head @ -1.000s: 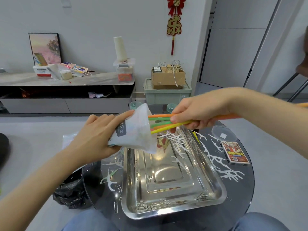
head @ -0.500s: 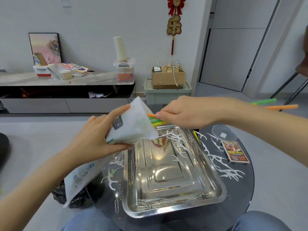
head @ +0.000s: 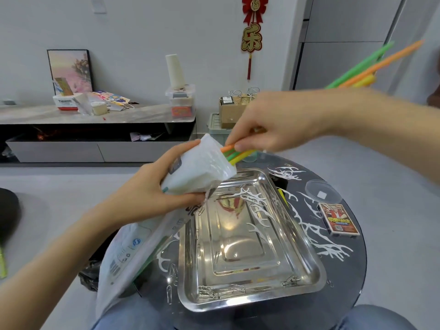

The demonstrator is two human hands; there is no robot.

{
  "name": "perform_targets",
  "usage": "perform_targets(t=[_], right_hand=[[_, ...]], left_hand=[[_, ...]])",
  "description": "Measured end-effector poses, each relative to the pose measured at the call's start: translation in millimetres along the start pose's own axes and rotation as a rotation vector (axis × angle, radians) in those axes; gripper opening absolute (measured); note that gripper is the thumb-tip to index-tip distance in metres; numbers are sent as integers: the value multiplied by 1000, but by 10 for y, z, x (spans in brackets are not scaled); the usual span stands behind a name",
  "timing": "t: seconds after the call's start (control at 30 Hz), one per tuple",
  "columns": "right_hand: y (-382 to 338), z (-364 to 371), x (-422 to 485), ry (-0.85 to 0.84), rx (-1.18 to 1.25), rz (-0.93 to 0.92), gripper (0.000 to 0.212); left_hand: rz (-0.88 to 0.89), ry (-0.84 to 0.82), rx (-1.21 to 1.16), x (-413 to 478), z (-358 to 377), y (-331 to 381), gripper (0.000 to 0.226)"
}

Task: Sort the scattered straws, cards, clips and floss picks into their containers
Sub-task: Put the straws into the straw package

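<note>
Currently we log the left hand (head: 152, 189) curled round the upper part of a white plastic pouch (head: 197, 170). The pouch mouth is tilted up and to the right, above the far left corner of the steel tray (head: 238, 303). The right hand (head: 273, 125) pinches a bundle of straws (head: 238, 154), orange, green and yellow, between thumb and fingers. Their near tips sit inside the pouch mouth, and the long ends run up and right past the forearm. The pouch tail hangs over the left edge of the round dark glass table (head: 345, 289).

Edges and room: the tray sits mid-table, its near rim close to the table's near edge. To the right of the tray we see one strip of glass. It carries floss picks (head: 331, 251), a boxed card deck (head: 338, 219) and, beyond that, a clear round lid (head: 321, 191). The left strip is narrower and partly covered by the pouch. Over the tray the air is open except at the far left corner, where both hands meet.

Paper clips (head: 207, 291) gather along the tray's near wall, and more floss picks lie in its far half. A black bag (head: 89, 273) sits on the floor just beside the table's left side. A low cabinet (head: 100, 116) runs along the far wall, well apart.
</note>
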State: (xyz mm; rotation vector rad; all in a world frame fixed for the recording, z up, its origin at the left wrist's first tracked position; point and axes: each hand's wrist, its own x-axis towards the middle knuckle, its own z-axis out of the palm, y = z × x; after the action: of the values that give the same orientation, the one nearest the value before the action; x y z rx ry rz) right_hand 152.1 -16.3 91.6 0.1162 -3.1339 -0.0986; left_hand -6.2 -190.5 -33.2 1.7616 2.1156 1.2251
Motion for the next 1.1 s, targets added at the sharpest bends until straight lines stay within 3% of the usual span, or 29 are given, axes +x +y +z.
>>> perform_targets(t=[0.17,0.33,0.47,0.67,0.8,0.97,1.1], right_hand=[[72,-533,121,-187,234,58,17],[-72,-552,344,-119,-17,-3,24],[-124,-470,467,-100,-57,-1,32],[-129,-370,474,116,-298,-67,19],[-89,-391,471,202,-284,-38,16],[-70,-429,432,274,-249,-37,35],[133,-505,311,435,-528,16,69]], left_hand=[[38,32,-176,185,-104,279,76],[-26,76,-414,219,-58,371,64],[-88,135,-502,200,-5,358,64],[-131,128,-665,221,-8,358,45],[-161,51,-770,233,-3,352,46],[-166,65,-863,257,-24,323,31],[-221,50,-893,224,-67,280,33]])
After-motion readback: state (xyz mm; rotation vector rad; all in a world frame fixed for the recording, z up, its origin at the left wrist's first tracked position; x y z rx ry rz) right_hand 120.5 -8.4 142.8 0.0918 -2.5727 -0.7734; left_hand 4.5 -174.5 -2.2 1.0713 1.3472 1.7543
